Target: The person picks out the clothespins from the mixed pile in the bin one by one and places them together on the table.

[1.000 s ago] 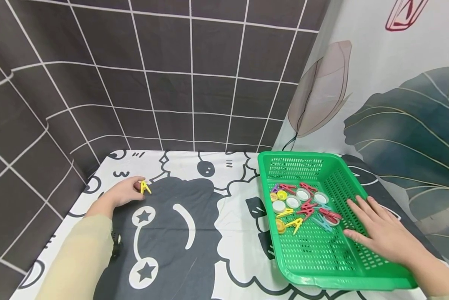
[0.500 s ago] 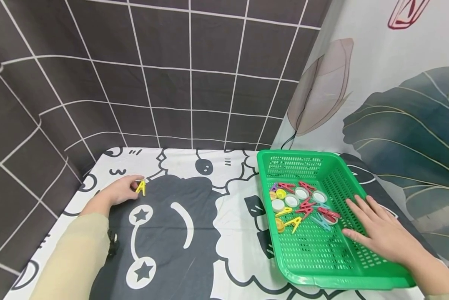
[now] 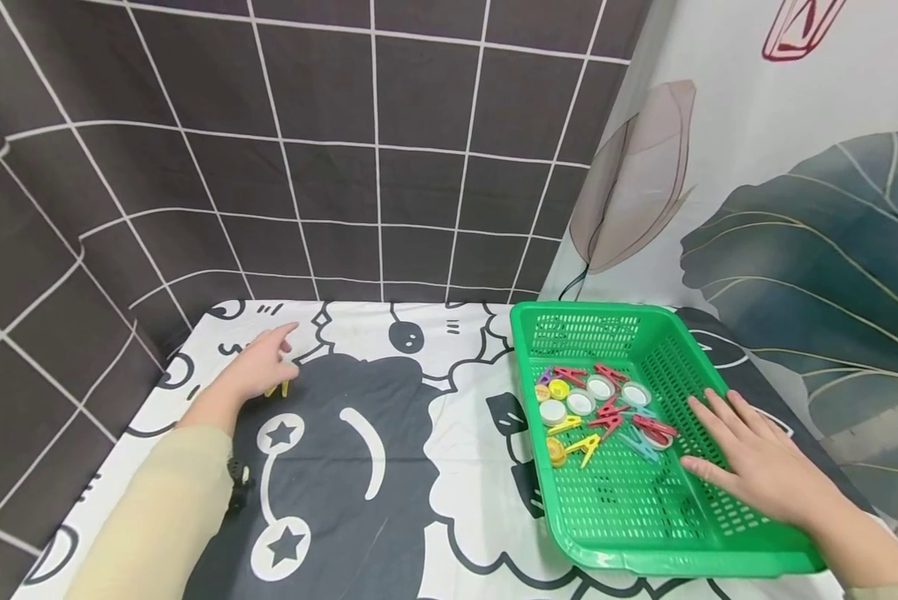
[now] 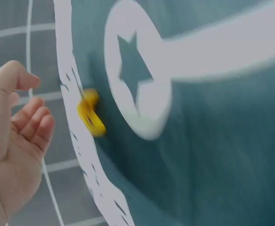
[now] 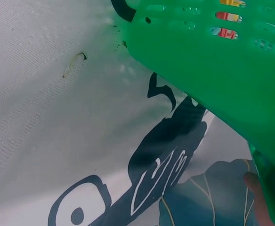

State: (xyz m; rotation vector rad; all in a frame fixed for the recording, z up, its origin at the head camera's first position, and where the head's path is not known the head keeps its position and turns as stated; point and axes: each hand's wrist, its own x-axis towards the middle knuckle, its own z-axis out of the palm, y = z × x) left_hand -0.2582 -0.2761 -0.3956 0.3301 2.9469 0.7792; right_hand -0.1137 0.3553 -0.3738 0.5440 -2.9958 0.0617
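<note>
My left hand (image 3: 257, 367) is over the far left of the cloth, index finger stretched out. A yellow clothespin (image 3: 284, 388) shows partly from under it in the head view. In the left wrist view the clothespin (image 4: 91, 115), blurred, stands apart from the fingers, with nothing between them and the thumb. My right hand (image 3: 767, 467) rests on the right side of a green plastic basket (image 3: 689, 562), its fingers straight over the rim. Inside the basket lie red clothespins (image 3: 609, 417), yellow clothespins (image 3: 587, 447), blue clothespins (image 3: 639, 443) and several white bottle caps (image 3: 579, 402).
A black and white cartoon cloth (image 3: 464, 467) covers the table. Behind it hangs a dark grid-patterned curtain (image 3: 418, 192), with a leaf-print curtain (image 3: 809, 267) at the right. Yellow caps (image 3: 559, 389) and a purple clothespin (image 3: 548, 375) also lie in the basket.
My left hand, which held the yellow clothespin upright on the cloth, has let go and risen slightly, its fingers now apart. My right hand has stayed on the basket.
</note>
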